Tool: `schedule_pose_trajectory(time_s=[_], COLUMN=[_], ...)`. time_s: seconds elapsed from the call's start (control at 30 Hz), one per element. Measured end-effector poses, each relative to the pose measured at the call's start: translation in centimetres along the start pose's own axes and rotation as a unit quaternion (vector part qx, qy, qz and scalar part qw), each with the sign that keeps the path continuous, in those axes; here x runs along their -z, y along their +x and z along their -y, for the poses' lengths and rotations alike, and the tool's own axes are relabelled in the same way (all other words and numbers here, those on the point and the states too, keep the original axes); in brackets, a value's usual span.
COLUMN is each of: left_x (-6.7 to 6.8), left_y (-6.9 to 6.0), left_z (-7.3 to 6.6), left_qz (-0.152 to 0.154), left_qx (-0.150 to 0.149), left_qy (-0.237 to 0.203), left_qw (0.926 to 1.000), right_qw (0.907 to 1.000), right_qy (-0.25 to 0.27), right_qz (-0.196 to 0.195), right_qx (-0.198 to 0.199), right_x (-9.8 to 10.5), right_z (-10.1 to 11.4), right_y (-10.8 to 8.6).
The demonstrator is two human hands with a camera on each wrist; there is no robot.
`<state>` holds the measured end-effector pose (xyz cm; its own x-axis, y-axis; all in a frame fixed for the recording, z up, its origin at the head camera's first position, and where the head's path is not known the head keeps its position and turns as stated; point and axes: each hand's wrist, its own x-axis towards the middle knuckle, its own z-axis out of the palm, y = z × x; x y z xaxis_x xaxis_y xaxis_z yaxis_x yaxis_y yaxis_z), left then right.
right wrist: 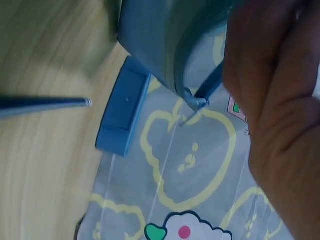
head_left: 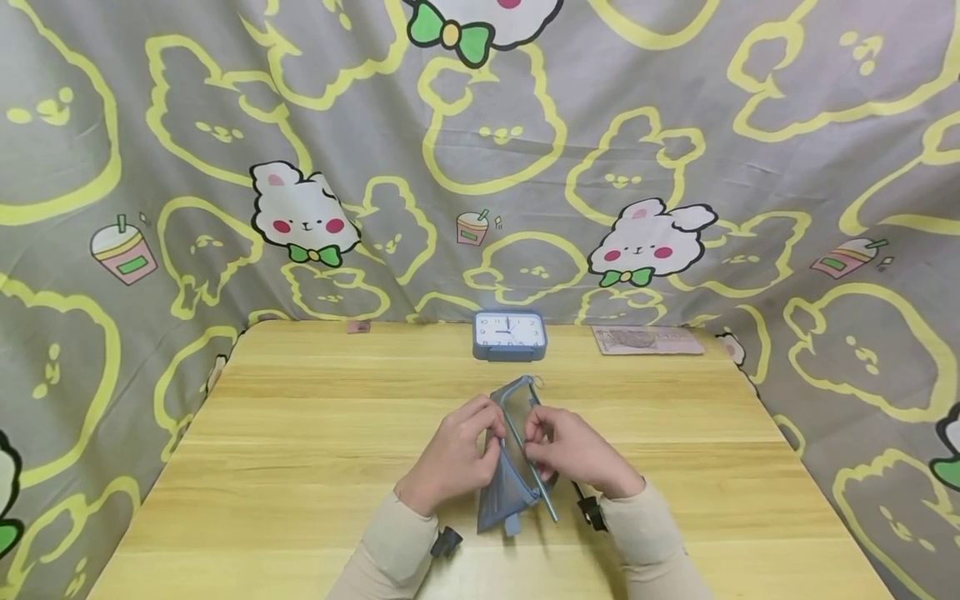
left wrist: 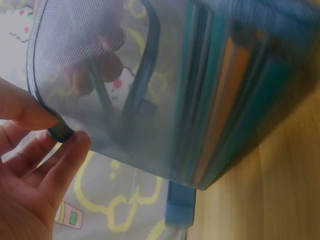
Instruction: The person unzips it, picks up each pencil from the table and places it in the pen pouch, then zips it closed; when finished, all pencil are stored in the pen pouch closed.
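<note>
A blue mesh zip pencil case (head_left: 501, 498) stands with its mouth spread above the table. My left hand (head_left: 459, 450) pinches the zipper edge on its left side; in the left wrist view, thumb and fingertips close on that edge. Across the mouth slants a slim blue-green pencil (head_left: 551, 505), its lower end sticking out toward me. My right hand (head_left: 573, 450) pinches it at the right side of the case, with its fingertips partly hidden. Through the mesh, several teal pencils and an orange pencil (left wrist: 218, 107) show inside the case.
A blue alarm clock (head_left: 510, 335) stands at the table's back edge. Right of it lies a banknote-like paper (head_left: 648, 340), and a small pinkish piece (head_left: 358, 327) lies to the left. A patterned grey curtain (head_left: 375, 125) surrounds the wooden table (head_left: 300, 467).
</note>
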<state>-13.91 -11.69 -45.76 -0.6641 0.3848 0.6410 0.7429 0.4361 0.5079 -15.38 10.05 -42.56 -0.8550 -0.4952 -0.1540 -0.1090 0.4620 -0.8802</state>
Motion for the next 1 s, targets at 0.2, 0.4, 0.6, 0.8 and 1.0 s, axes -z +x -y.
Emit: schedule_pose_trajectory(time_s=[0.2,0.4,0.6,0.8,1.0], left_x=[0.1,0.0,-0.2,-0.3,-0.2], left_y=[-0.1,-0.2,-0.1,0.0,0.0], left_z=[-0.1,-0.1,-0.2,-0.1,0.0], left_qz=[-0.001,0.01,0.008,-0.004,0.003], left_qx=[-0.004,0.007,-0.004,-0.013,-0.004], left_qy=[0.005,-0.001,-0.003,-0.005,-0.009], left_qw=[1.0,0.9999,1.0,0.9999,0.9999], right_qw=[0.9979,0.9949,0.9924,0.9916,0.9932], right_qy=[0.053,0.057,0.048,0.028,0.02], right_qz=[-0.036,-0.078,-0.107,-0.119,-0.108], right_qx=[-0.011,-0.028,-0.038,-0.04,-0.039], right_x=[-1.1,-1.6,-1.9,-2.1,-1.5], right_z=[-0.1,-0.1,-0.3,-0.2,0.0], right_y=[0.6,0.9,1.2,1.3,1.1])
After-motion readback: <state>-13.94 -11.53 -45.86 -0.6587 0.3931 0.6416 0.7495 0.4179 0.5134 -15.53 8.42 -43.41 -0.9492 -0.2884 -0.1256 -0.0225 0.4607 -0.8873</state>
